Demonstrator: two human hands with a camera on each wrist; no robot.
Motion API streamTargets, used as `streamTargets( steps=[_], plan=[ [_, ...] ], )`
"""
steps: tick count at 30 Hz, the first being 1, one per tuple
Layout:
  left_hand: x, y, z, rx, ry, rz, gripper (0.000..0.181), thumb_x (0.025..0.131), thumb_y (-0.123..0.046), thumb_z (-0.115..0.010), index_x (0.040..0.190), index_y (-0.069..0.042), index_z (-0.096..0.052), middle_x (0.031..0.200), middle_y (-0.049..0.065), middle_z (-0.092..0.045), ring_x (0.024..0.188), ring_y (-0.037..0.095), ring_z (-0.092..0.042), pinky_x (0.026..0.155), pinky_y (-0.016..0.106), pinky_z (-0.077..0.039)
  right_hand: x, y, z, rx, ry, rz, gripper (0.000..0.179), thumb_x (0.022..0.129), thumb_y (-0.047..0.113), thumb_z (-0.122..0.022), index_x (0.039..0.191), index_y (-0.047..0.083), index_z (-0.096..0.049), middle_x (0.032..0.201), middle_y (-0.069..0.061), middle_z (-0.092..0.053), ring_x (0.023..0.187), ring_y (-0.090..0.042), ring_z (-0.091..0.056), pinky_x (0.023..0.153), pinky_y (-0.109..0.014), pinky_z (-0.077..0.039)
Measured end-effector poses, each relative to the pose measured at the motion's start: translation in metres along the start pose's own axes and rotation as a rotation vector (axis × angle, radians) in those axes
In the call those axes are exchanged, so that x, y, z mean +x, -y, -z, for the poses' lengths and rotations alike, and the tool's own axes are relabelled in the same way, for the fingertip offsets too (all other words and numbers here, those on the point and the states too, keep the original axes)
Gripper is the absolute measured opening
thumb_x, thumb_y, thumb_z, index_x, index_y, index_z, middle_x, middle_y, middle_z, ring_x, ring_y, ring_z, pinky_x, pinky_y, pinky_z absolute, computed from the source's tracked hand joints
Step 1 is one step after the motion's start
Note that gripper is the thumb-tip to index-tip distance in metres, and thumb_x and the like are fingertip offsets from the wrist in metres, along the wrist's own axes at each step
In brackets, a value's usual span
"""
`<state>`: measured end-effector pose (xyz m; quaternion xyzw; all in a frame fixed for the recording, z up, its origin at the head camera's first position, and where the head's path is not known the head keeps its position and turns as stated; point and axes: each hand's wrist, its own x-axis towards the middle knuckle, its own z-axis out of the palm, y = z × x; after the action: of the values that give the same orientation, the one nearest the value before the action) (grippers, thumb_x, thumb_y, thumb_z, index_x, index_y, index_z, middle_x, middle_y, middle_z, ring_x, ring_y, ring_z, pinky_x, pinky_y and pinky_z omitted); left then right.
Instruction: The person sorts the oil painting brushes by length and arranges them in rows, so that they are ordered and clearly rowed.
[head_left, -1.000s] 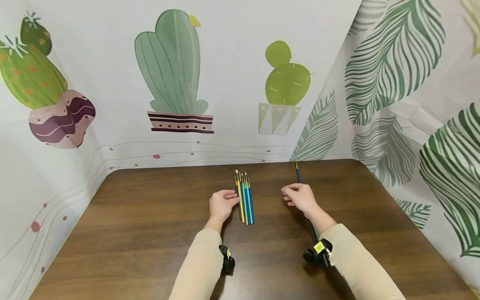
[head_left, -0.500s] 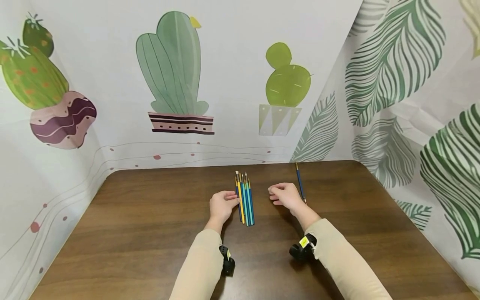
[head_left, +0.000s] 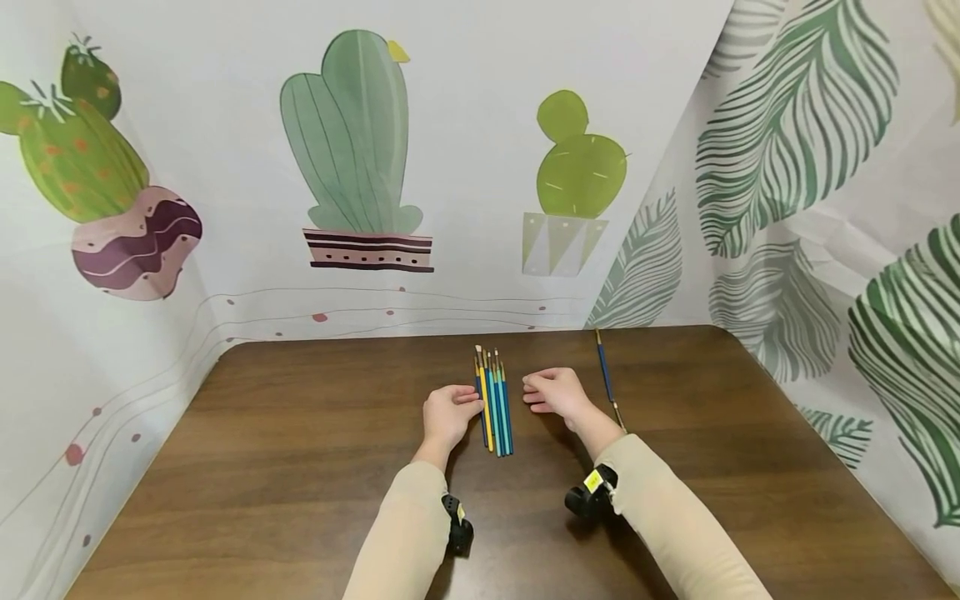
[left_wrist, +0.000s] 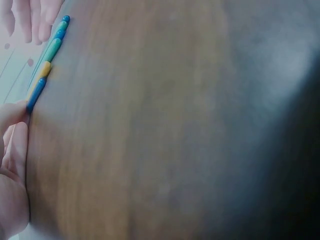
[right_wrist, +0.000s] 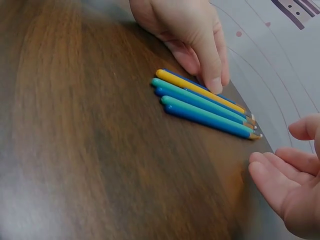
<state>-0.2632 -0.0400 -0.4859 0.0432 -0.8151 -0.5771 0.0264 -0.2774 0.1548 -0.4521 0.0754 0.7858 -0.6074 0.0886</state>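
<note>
Because the right-hand grip [head_left: 552, 392] has neared, empty and apart, the paintbrushes [head_left: 497, 417] lie flanked, the relaxed left-hand grip [head_left: 450, 414] touching them.

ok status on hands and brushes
Left hand touching left edge of brushes; right hand apart, holding nothing; brushes side by side on table; gap to right hand unblocked.

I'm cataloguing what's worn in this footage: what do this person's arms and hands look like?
Plain beige long sleeves cover both arms, the left sleeve and the right sleeve. The left hand and right hand are ungloved. Each wrist bears a black camera: the left camera and right camera both show yellow markings, larger on the right.
</note>
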Motion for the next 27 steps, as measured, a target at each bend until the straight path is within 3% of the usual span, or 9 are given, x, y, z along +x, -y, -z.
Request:
streamTargets(
  steps=[9,15,27],
  plan=[
    [0.000,0.000,-0.001,-0.004,0.004,0.012,0.026,0.081,-0.014,-0.074,0.103,-0.002,-0.070,0.095,0.010,-0.074,0.091,0.020,-0.070,0.085,0.035,-0.055,0.004,-0.005,-0.010,0.132,0.028,-0.061,0.040,0.093,0.017,-0.054,0.121,-0.011,-0.054,0.106,-0.023,-0.067,0.080,-0.020,-0.071,0.070,-0.032,-0.059],
    [-0.001,-0.001,-0.001,0.002,0.007,0.012,0.026,0.081,-0.015,-0.074,0.104,-0.002,-0.070,0.096,0.011,-0.074,0.092,0.020,-0.070,0.085,0.035,-0.055,0.004,-0.005,-0.015,0.206,0.077,-0.103,0.040,0.094,0.019,-0.053,0.122,-0.009,-0.054,0.109,-0.022,-0.067,0.084,-0.020,-0.071,0.074,-0.034,-0.058],
    [-0.001,0.000,-0.001,0.015,-0.003,0.007,0.026,0.081,-0.014,-0.074,0.103,-0.003,-0.070,0.095,0.010,-0.074,0.091,0.020,-0.071,0.085,0.035,-0.055,0.006,-0.007,-0.019,0.250,0.081,-0.105,0.039,0.094,0.013,-0.056,0.123,-0.012,-0.051,0.099,-0.016,-0.070,0.078,-0.015,-0.069,0.071,-0.030,-0.058]
  ],
)
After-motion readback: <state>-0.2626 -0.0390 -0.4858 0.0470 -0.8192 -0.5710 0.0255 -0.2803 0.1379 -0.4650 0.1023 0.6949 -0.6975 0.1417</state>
